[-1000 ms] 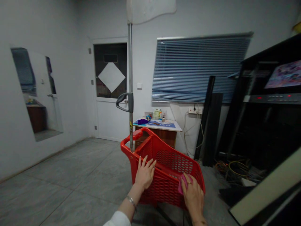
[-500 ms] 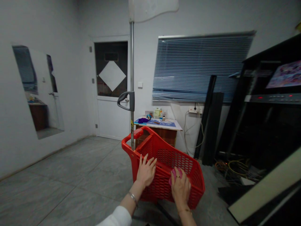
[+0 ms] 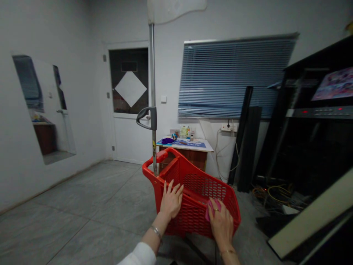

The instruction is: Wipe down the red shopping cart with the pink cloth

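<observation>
A red plastic shopping cart (image 3: 193,217) with slotted sides stands in front of me. My left hand (image 3: 171,201) lies on the near side rim with its fingers spread, and it holds nothing. My right hand (image 3: 222,222) is closed on a pink cloth (image 3: 212,209), pressed against the same rim nearer the cart's low front end. A metal pole (image 3: 153,81) with a grey handle (image 3: 149,118) rises at the cart's handle end. My right palm and part of the cloth are hidden.
Behind the cart is a small table (image 3: 208,146) with bottles and a purple cloth (image 3: 167,141). At the right stand black panels (image 3: 252,151), tangled cables (image 3: 280,195) and a leaning pale board (image 3: 311,217). A white door (image 3: 128,141) and a wall mirror (image 3: 48,110) are at the left.
My right hand has slid right along the cart's rim with the pink cloth, toward the front end. My left hand has stayed in place on the rim.
</observation>
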A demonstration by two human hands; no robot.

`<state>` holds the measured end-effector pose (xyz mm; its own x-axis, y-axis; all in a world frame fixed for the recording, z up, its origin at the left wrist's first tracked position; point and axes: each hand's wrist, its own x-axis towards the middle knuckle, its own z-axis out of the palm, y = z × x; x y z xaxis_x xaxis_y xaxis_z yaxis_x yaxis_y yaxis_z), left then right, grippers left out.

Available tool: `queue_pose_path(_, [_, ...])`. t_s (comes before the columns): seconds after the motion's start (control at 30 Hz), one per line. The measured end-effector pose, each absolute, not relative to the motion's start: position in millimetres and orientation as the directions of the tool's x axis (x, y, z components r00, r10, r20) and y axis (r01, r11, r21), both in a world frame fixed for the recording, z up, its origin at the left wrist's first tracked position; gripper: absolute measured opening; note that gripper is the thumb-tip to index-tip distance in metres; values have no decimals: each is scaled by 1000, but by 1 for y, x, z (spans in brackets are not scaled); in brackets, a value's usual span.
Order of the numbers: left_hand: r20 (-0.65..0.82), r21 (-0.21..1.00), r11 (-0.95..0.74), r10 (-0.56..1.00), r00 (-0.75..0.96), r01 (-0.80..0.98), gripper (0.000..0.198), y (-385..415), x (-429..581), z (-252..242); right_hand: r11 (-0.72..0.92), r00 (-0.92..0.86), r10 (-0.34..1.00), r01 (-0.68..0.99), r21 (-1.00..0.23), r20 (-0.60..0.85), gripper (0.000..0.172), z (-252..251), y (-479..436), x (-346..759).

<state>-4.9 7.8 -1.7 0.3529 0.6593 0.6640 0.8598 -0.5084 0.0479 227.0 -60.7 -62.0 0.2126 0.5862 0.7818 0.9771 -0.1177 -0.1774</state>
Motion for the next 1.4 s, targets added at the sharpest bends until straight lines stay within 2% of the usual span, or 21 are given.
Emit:
queue_pose_path(0.23, [699, 81, -522, 637, 325, 849, 40, 6, 1, -5, -153, 320, 456, 947, -281, 831, 47, -94, -79, 287])
queue_pose_path(0.43, [678, 72, -525, 649, 345, 848, 41, 3, 0, -1, -197, 355, 355, 933, -302, 865, 40, -89, -70, 264])
queue_pose_path(0.57, [676, 56, -515, 650, 347, 855, 41, 6, -1, -1, -191, 308, 383, 949, -251, 871, 38, -81, -63, 245])
queue_pose_path(0.73, [655, 64, -502, 673, 343, 863, 40, 8, 0, -2, -140, 200, 502, 979, -149, 841, 35, -61, -42, 196])
queue_pose_path(1.0, [676, 75, -498, 662, 323, 864, 38, 7, -2, 0, -32, 144, 605, 987, -157, 783, 32, -32, -26, 154])
queue_pose_path(1.13, [690, 65, -499, 648, 322, 864, 38, 6, -1, -1, -12, 142, 571, 986, -165, 809, 35, -56, -43, 205])
queue_pose_path(1.27, [695, 72, -501, 646, 317, 862, 39, 4, 1, -1, -16, 221, 498, 969, -246, 839, 45, -84, -65, 270])
queue_pose_path(1.4, [703, 90, -498, 645, 300, 862, 39, 2, 4, 0, -27, 291, 449, 949, -313, 845, 53, -91, -75, 293])
